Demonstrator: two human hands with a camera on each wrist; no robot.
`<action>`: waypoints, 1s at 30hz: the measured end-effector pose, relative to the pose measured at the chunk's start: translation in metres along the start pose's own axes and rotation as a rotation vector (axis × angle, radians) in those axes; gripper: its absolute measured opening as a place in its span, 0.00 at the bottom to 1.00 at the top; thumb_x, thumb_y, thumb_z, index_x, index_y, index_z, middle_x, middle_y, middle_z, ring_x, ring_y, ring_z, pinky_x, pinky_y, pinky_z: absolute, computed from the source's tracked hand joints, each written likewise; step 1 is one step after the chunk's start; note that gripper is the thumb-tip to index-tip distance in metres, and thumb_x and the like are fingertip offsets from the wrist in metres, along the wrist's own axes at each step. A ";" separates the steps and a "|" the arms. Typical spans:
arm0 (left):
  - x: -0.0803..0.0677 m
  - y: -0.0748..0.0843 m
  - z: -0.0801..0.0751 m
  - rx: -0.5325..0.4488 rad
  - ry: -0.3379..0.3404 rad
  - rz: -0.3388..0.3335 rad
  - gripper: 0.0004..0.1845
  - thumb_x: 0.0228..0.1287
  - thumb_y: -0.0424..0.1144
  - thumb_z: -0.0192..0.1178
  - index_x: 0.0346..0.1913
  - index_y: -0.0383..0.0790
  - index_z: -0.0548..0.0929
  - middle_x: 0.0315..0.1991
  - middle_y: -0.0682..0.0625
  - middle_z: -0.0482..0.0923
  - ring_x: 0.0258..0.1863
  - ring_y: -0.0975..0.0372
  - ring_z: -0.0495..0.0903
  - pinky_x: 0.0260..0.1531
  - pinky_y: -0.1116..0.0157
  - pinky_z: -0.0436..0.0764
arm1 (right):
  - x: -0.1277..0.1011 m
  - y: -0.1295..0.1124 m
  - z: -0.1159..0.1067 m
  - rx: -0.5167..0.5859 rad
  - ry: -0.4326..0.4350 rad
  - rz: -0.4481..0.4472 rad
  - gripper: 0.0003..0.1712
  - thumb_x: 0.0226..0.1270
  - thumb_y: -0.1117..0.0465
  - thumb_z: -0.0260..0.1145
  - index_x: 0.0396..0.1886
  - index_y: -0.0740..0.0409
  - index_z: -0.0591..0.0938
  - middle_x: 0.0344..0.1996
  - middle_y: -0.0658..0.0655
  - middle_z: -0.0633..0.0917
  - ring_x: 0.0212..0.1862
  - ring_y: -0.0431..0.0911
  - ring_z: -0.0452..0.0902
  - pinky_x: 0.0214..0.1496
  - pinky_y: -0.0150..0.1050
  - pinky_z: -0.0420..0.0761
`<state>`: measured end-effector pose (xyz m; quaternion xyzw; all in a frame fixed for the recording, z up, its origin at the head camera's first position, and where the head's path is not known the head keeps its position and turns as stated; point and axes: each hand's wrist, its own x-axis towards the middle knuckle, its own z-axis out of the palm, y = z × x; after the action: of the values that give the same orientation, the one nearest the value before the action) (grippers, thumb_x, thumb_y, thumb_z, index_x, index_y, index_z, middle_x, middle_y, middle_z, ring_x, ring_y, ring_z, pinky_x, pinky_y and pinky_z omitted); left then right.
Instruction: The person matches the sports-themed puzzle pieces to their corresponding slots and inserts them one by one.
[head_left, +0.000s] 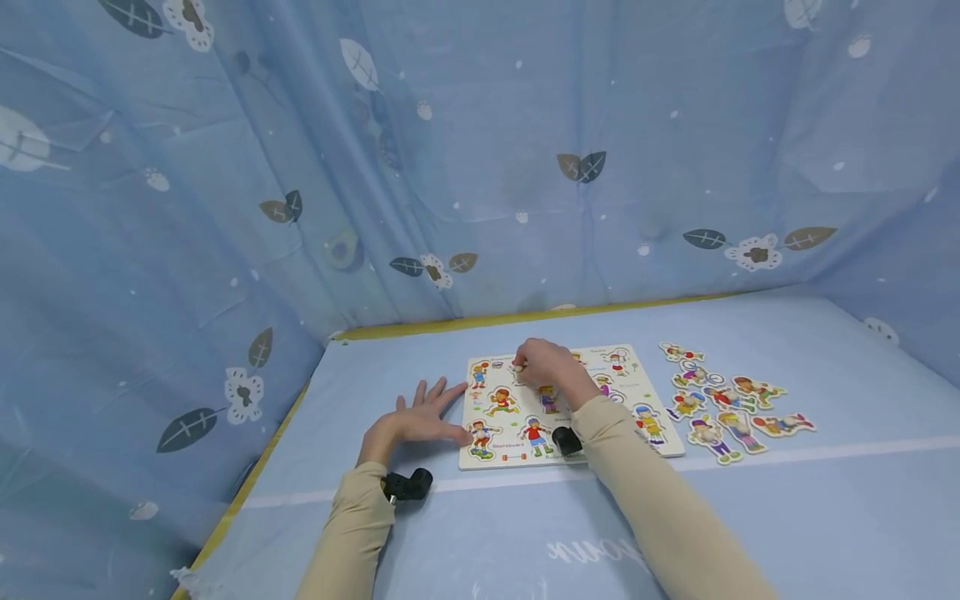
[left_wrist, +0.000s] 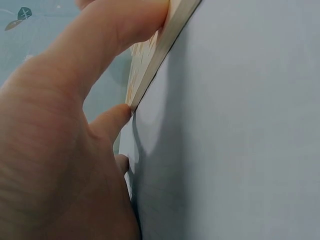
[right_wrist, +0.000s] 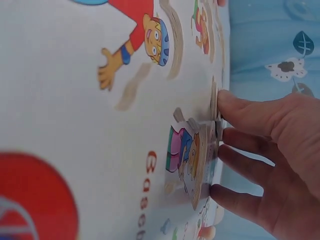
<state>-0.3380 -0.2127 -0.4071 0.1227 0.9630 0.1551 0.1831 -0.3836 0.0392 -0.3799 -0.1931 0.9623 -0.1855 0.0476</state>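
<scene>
A white wooden puzzle board (head_left: 510, 427) with cartoon sports children lies on the table. My left hand (head_left: 416, 423) is at its left edge, fingers spread; in the left wrist view the thumb (left_wrist: 135, 25) rests on the board's rim. Over the upper left of the board, my right hand (head_left: 553, 368) pinches a small puzzle piece (head_left: 517, 367), partly hidden by the fingers. The right wrist view shows that piece (right_wrist: 214, 102) nearly edge-on beneath the thumb, close over the board. A baseball figure (right_wrist: 185, 150) and a figure in a blue helmet (right_wrist: 155, 42) show nearby.
Several loose puzzle pieces (head_left: 738, 423) lie in a cluster right of the board, some overlapping. A pale blue cloth (head_left: 465, 542) covers the table. Blue patterned curtains (head_left: 495, 150) hang behind it and on the left. Each wrist wears a small black camera (head_left: 408, 485).
</scene>
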 end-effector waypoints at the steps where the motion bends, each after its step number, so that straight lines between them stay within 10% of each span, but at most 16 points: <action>1: -0.001 0.000 0.000 -0.002 0.000 0.000 0.58 0.45 0.72 0.64 0.79 0.63 0.49 0.81 0.45 0.35 0.78 0.42 0.27 0.69 0.32 0.33 | 0.000 0.000 0.001 0.002 0.001 0.004 0.16 0.68 0.62 0.66 0.54 0.58 0.84 0.51 0.57 0.83 0.40 0.47 0.76 0.52 0.51 0.78; 30: -0.001 -0.001 0.002 0.016 0.011 0.002 0.56 0.46 0.72 0.62 0.79 0.64 0.50 0.81 0.45 0.36 0.78 0.42 0.29 0.69 0.32 0.34 | 0.000 -0.013 0.010 -0.074 0.067 0.049 0.10 0.68 0.58 0.67 0.44 0.59 0.81 0.43 0.57 0.77 0.39 0.48 0.73 0.43 0.48 0.76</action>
<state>-0.3367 -0.2136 -0.4089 0.1241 0.9651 0.1483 0.1765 -0.3770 0.0248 -0.3839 -0.1648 0.9740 -0.1548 0.0127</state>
